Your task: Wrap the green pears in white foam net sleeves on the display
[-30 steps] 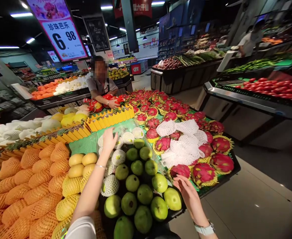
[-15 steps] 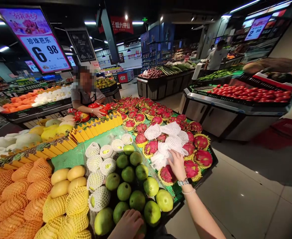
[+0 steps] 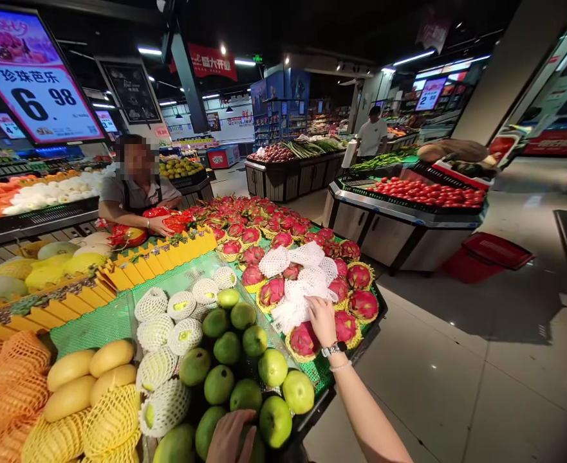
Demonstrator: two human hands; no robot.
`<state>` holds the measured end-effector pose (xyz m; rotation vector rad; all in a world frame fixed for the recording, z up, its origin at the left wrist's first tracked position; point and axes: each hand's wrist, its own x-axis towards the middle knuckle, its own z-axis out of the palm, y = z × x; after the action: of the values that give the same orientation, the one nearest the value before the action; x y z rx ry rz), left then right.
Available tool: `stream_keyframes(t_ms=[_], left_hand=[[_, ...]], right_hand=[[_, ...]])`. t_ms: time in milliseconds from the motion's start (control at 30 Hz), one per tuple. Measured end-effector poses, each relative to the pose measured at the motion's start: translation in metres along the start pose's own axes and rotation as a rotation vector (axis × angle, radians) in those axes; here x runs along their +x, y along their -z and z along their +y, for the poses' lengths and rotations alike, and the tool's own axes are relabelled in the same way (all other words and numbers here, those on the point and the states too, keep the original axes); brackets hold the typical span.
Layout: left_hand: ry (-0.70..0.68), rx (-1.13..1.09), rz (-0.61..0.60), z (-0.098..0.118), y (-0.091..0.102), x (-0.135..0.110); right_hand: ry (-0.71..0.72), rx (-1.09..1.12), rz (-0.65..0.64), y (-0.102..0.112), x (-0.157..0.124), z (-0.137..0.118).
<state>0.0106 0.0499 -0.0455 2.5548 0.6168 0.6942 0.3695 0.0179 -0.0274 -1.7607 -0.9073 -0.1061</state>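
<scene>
My right hand (image 3: 322, 319) reaches onto a heap of white foam fruit nets (image 3: 302, 283), its fingertips bent and closed on the near edge of the netting. The heap lies over red dragon fruits (image 3: 363, 305) in yellow nets. At the bottom edge, my left hand (image 3: 232, 436) curls over a green guava (image 3: 255, 448), which shows only partly beside the fingers. Around that hand are several bare green guavas (image 3: 219, 384). To their left, more guavas sit in white foam nets (image 3: 156, 368).
Yellow melons (image 3: 71, 395) and orange-netted fruit (image 3: 15, 373) fill the left side. A yellow divider (image 3: 162, 256) crosses the stand. Behind it, a co-worker (image 3: 138, 186) handles red-wrapped fruit (image 3: 177, 222). Tomatoes (image 3: 428, 191) and a red bin (image 3: 486, 256) are at right.
The view has turned right, so the stand appears farther left. Both hands stay at the same places, the right on the foam nets and the left on the guava.
</scene>
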Motion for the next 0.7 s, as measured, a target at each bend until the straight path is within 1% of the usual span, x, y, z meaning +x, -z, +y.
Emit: stream_keyframes(t_ms=[100, 167, 267, 333, 400, 467, 533, 567, 633, 667, 700], left_hand=[[-0.039, -0.011, 0.003, 0.009, 0.013, 0.013], [-0.036, -0.033, 0.021, 0.015, 0.015, 0.018], [0.011, -0.106, 0.043, 0.023, 0.008, 0.018], [0.064, -0.203, 0.059, 0.027, 0.0, 0.015], [0.162, -0.334, 0.122, 0.029, -0.008, 0.011], [0.293, -0.467, 0.226, 0.027, -0.013, 0.009], [0.372, -0.585, 0.313, 0.022, -0.014, 0.009], [0.375, -0.641, 0.325, 0.019, -0.014, 0.011], [0.337, -0.732, 0.305, 0.016, -0.015, 0.014], [0.323, -0.754, 0.295, 0.017, -0.015, 0.016], [0.326, -0.749, 0.286, 0.018, -0.016, 0.017]], right_hand=[[-0.025, 0.093, 0.049, 0.003, 0.013, -0.004], [-0.061, 0.168, 0.131, 0.004, 0.019, -0.009], [-0.152, 0.288, 0.241, 0.006, 0.02, -0.018], [-0.209, 0.364, 0.272, 0.007, 0.014, -0.023], [-0.256, 0.429, 0.278, 0.008, 0.004, -0.03], [-0.298, 0.485, 0.256, 0.008, -0.011, -0.04], [-0.332, 0.533, 0.198, 0.007, -0.03, -0.055], [-0.344, 0.555, 0.159, 0.006, -0.041, -0.064], [-0.353, 0.601, 0.053, 0.001, -0.065, -0.084], [-0.353, 0.631, -0.017, -0.002, -0.078, -0.093], [-0.35, 0.674, -0.118, -0.005, -0.091, -0.101]])
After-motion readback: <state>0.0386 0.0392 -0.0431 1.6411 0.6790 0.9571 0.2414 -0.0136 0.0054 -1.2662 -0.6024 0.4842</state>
